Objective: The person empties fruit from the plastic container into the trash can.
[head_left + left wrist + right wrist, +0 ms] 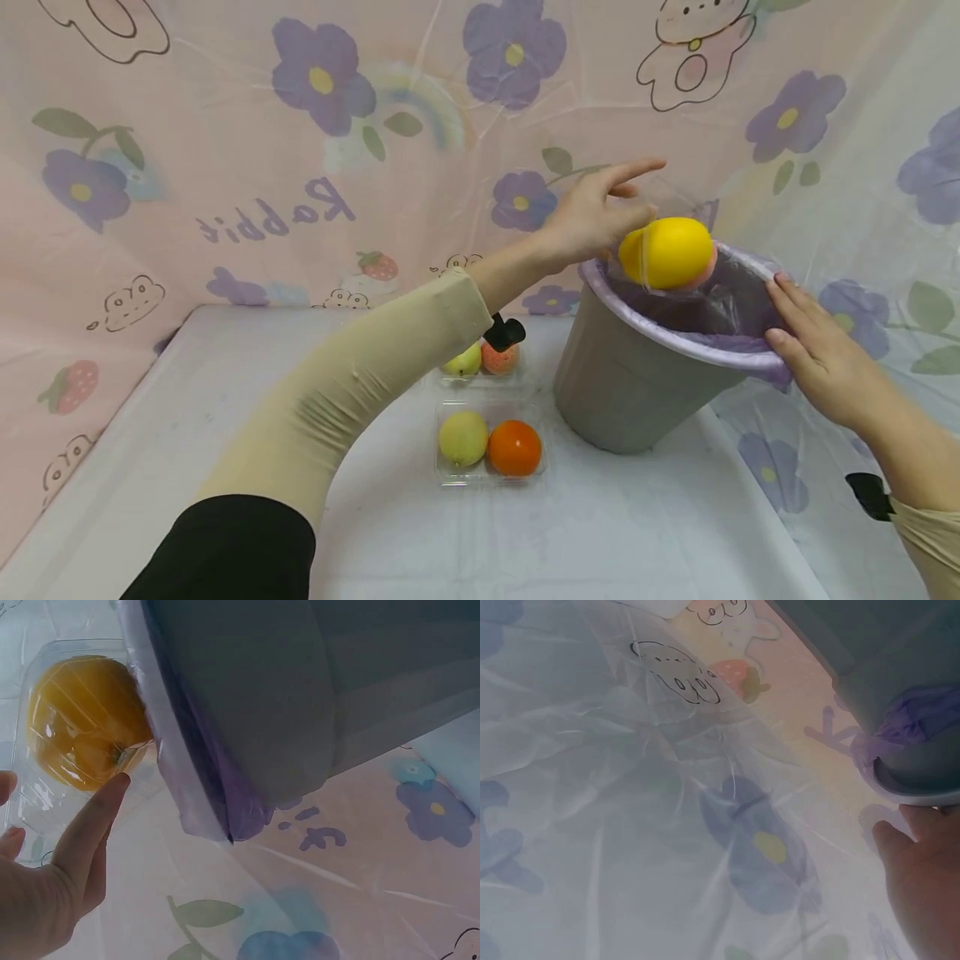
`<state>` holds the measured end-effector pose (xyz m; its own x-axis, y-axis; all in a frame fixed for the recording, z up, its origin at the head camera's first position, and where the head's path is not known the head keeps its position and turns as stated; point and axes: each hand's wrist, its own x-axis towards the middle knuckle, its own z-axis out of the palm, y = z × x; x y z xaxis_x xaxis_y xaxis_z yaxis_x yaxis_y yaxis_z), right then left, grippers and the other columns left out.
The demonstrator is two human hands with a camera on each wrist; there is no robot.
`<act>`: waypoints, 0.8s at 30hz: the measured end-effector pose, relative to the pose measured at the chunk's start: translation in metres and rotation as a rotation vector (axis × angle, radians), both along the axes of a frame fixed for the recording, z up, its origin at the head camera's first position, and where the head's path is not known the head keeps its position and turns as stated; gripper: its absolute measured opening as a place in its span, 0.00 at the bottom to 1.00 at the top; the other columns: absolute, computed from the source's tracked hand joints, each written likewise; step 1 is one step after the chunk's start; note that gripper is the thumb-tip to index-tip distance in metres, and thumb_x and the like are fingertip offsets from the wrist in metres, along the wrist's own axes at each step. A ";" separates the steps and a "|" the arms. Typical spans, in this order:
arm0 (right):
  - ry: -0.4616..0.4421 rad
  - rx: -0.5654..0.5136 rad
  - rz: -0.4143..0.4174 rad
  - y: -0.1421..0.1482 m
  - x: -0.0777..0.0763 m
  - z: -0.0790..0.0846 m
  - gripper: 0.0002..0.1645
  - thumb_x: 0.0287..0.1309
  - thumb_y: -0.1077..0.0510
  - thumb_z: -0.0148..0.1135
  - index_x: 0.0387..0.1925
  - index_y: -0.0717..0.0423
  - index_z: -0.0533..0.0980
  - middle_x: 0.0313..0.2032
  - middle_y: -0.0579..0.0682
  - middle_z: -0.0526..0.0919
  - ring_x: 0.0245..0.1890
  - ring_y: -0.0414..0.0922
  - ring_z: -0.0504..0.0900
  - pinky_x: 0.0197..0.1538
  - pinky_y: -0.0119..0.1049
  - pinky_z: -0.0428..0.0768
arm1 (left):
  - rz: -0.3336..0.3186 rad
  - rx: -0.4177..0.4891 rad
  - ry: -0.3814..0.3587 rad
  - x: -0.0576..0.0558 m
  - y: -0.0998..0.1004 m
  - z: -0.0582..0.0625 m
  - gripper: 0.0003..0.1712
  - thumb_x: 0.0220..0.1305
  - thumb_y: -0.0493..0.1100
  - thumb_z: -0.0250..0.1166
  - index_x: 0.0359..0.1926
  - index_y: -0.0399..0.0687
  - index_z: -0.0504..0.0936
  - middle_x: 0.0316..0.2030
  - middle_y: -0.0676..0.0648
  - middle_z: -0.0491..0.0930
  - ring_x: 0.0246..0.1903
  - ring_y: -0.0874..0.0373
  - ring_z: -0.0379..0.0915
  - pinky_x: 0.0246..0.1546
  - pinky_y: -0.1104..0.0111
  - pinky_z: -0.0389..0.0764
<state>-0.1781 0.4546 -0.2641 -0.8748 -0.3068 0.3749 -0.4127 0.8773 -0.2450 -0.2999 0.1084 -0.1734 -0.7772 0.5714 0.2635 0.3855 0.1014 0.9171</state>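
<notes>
My left hand [596,218] pinches the edge of a clear plastic box [34,690], its index finger pointing outward. Inside the box are a bright yellow fruit [677,253] and a pinkish fruit, mostly hidden behind it. The box is tipped up over the mouth of a grey bin [630,375], whose rim carries a lilac liner bag [660,333]. On the bin's right side my right hand [832,367] rests its fingers and thumb against the rim. From the right wrist, this hand [930,870] shows below the lined rim [922,796].
On the white table [375,533], left of the bin, lies a clear box [491,479] with a pale green fruit [462,438] and an orange fruit [514,448]. Behind it, a second pair of fruits [500,357] is partly covered by my left sleeve. A flowered cloth [420,208] hangs behind.
</notes>
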 end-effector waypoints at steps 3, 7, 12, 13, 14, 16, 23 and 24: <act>-0.002 0.001 -0.001 0.000 0.000 0.000 0.38 0.77 0.59 0.45 0.82 0.60 0.48 0.82 0.62 0.45 0.82 0.57 0.38 0.80 0.33 0.31 | -0.008 -0.035 0.047 -0.001 0.003 -0.003 0.34 0.75 0.45 0.64 0.77 0.70 0.67 0.70 0.53 0.67 0.26 0.63 0.72 0.25 0.69 0.81; 0.004 0.002 0.005 0.001 -0.001 -0.001 0.38 0.77 0.59 0.45 0.82 0.60 0.48 0.82 0.62 0.45 0.82 0.58 0.38 0.79 0.30 0.31 | -0.011 -0.103 0.139 -0.004 0.008 -0.009 0.35 0.75 0.45 0.63 0.78 0.68 0.66 0.74 0.54 0.66 0.55 0.66 0.76 0.22 0.73 0.72; 0.006 0.004 0.003 0.001 -0.001 -0.001 0.38 0.78 0.58 0.45 0.82 0.60 0.48 0.82 0.62 0.45 0.82 0.58 0.38 0.79 0.30 0.31 | -0.020 -0.164 0.244 -0.005 0.014 -0.010 0.35 0.75 0.44 0.64 0.78 0.65 0.66 0.76 0.57 0.64 0.71 0.63 0.61 0.29 0.77 0.74; 0.006 0.004 0.003 0.001 -0.001 0.000 0.38 0.78 0.58 0.45 0.82 0.60 0.48 0.82 0.62 0.45 0.82 0.58 0.38 0.79 0.30 0.31 | -0.019 -0.176 0.259 -0.004 0.015 -0.010 0.35 0.75 0.44 0.64 0.78 0.64 0.66 0.76 0.56 0.64 0.71 0.63 0.61 0.30 0.76 0.74; 0.004 0.004 0.003 0.001 -0.001 0.000 0.38 0.78 0.58 0.45 0.82 0.60 0.48 0.82 0.62 0.45 0.82 0.58 0.38 0.79 0.31 0.31 | -0.016 -0.187 0.267 -0.003 0.017 -0.011 0.35 0.75 0.44 0.64 0.78 0.64 0.67 0.76 0.55 0.64 0.71 0.63 0.62 0.30 0.77 0.74; -0.002 0.004 0.003 0.001 0.000 0.000 0.38 0.77 0.58 0.45 0.82 0.60 0.48 0.82 0.62 0.44 0.82 0.58 0.38 0.80 0.33 0.31 | -0.001 -0.224 0.277 -0.001 0.019 -0.012 0.35 0.75 0.45 0.64 0.78 0.67 0.66 0.74 0.53 0.65 0.69 0.63 0.63 0.27 0.76 0.73; -0.001 0.003 0.009 0.000 0.000 0.000 0.38 0.77 0.59 0.44 0.82 0.60 0.47 0.82 0.63 0.44 0.82 0.59 0.38 0.80 0.34 0.31 | 0.032 -0.344 0.315 0.005 0.026 -0.015 0.36 0.76 0.49 0.64 0.78 0.77 0.63 0.66 0.51 0.67 0.32 0.60 0.71 0.27 0.75 0.75; 0.005 0.004 0.011 0.000 0.000 0.000 0.38 0.77 0.59 0.44 0.82 0.61 0.48 0.82 0.63 0.44 0.82 0.58 0.38 0.79 0.32 0.31 | 0.034 -0.364 0.337 0.005 0.027 -0.016 0.36 0.76 0.50 0.64 0.78 0.77 0.63 0.65 0.51 0.68 0.29 0.59 0.69 0.27 0.75 0.75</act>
